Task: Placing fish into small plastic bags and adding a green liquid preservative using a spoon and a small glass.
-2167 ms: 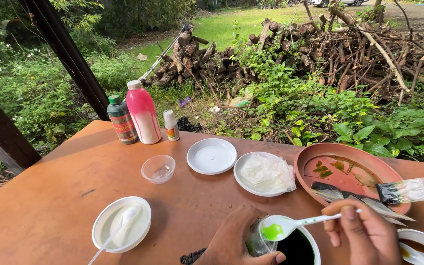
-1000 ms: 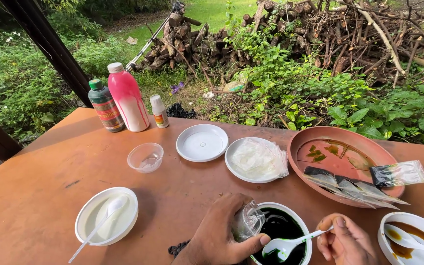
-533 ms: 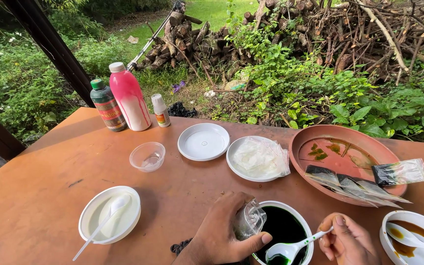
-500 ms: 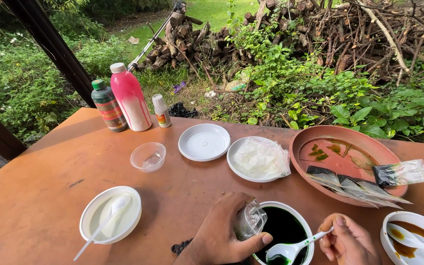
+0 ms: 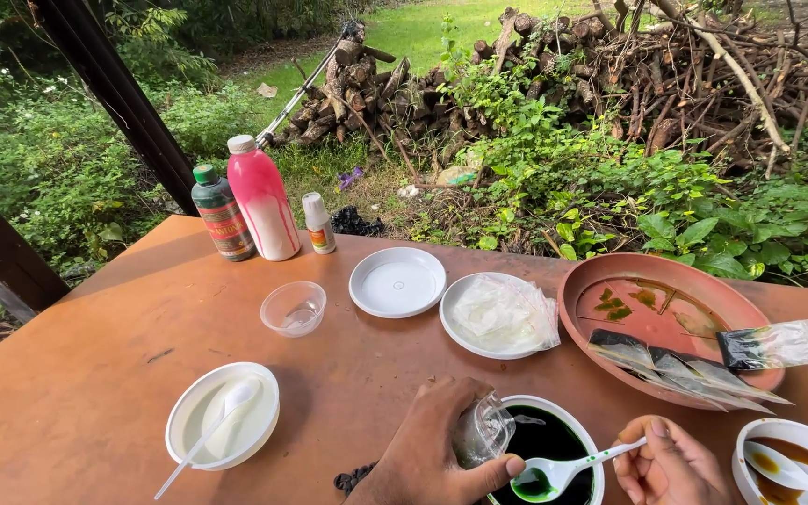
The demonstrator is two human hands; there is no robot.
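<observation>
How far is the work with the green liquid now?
Done: the white bowl holds dark green liquid. In hand: the right hand dips a white spoon into it, and the left hand tilts a clear cup beside it. Left: the small clear bowl looks unused.

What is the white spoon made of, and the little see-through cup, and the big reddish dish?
The spoon in the right hand looks like thin, glossy white plastic, stained green. The cup in the left hand seems clear thin plastic: it is see-through and shiny. The reddish dish could be clay or matte plastic; its dull brown-red surface leaves that open.
</observation>
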